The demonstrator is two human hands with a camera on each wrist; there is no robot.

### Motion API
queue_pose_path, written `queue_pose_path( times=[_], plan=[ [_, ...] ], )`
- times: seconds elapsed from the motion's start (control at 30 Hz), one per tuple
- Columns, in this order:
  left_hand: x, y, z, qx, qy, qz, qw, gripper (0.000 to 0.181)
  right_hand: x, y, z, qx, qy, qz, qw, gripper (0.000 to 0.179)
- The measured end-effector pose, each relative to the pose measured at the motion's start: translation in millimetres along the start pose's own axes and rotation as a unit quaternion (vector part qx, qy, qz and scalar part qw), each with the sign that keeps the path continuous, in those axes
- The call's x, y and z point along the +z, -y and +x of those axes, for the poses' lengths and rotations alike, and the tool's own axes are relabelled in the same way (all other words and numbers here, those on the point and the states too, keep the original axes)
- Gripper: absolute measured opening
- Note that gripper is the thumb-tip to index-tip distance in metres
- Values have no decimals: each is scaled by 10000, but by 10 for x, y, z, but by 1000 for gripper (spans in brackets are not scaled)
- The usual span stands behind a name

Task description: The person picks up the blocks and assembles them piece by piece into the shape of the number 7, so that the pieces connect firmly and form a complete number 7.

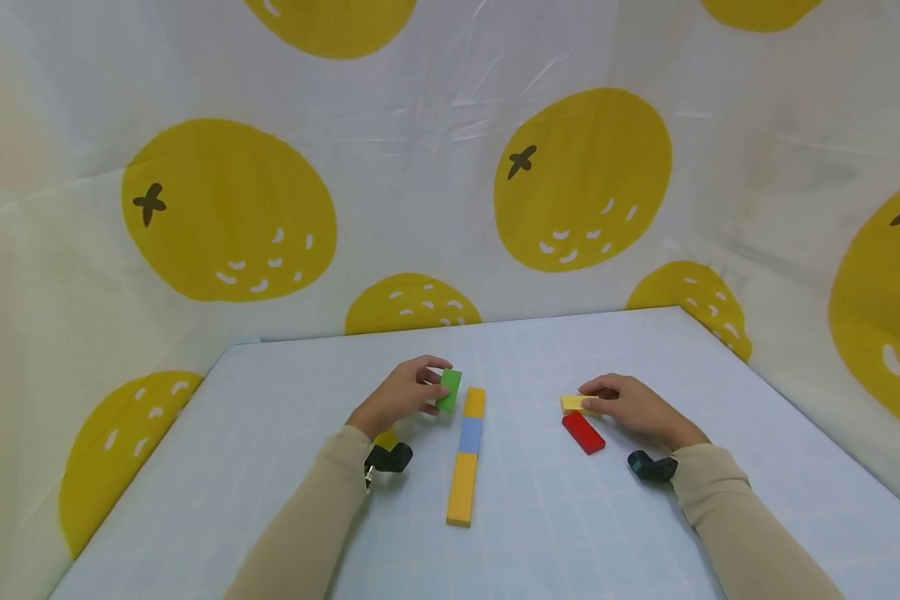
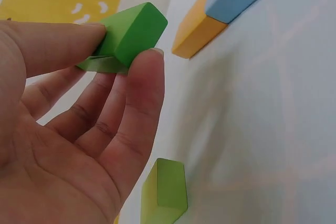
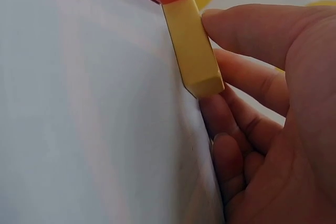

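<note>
My left hand (image 1: 405, 389) pinches a green block (image 1: 450, 390) between thumb and fingertips; in the left wrist view it appears raised over the table. Just right of it lies a row of an orange-yellow block (image 1: 475, 402), a blue block (image 1: 470, 436) and a longer orange-yellow block (image 1: 462, 490). Under the left wrist sits a yellow-green block (image 2: 170, 190), mostly covered in the head view. My right hand (image 1: 637, 406) grips a pale yellow block (image 3: 191, 43) with its thumb along one side. A red block (image 1: 583, 433) lies slantwise right at the pale yellow block.
A pale gridded cloth covers the table (image 1: 540, 533). Behind it hangs a white sheet with big yellow fruit prints (image 1: 228, 208), meeting the back and side edges. Each wrist carries a small black camera (image 1: 652, 467).
</note>
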State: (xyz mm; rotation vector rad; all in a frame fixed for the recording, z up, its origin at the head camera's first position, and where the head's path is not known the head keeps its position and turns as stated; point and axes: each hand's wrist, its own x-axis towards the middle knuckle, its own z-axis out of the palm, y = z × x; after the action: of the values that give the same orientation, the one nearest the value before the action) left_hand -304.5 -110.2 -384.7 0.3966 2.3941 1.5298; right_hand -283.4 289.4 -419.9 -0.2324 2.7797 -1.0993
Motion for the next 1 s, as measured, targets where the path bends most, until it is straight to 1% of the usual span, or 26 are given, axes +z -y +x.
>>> queue_pose_path(
  times=[0.1, 0.2, 0.3, 0.4, 0.57, 0.63, 0.73, 0.83, 1.0],
  plan=[
    [0, 26, 21, -56, 50, -239, 9997, 40, 11, -12, -2, -14, 30, 30, 10000, 45],
    [7, 55, 40, -122, 82, -484, 9987, 40, 19, -27, -9, 56, 41, 46, 10000, 47],
    [20, 69, 63, -171, 75, -598, 9980, 40, 19, -36, -23, 104, 33, 11, 9999, 49],
    [27, 71, 96, -244, 54, -542, 9982, 39, 13, -34, -25, 124, 12, -11, 9999, 49],
    [-1, 56, 176, -435, 35, -109, 9990, 36, -10, -38, -6, 63, -4, -37, 10000, 46],
    [-12, 42, 201, -479, 47, 67, 9988, 35, -18, -30, -3, 103, 0, -17, 9999, 46],
    [-18, 21, 222, -506, 45, 192, 9985, 35, -25, 5, -11, 173, 9, 18, 9998, 46],
    [-15, 2, 252, -495, 11, 263, 9984, 36, -36, 33, -17, 184, 17, 20, 9998, 46],
    [9, -36, 322, -453, -92, 83, 9989, 38, -37, 28, -7, 204, 11, 32, 9998, 46]
  ],
)
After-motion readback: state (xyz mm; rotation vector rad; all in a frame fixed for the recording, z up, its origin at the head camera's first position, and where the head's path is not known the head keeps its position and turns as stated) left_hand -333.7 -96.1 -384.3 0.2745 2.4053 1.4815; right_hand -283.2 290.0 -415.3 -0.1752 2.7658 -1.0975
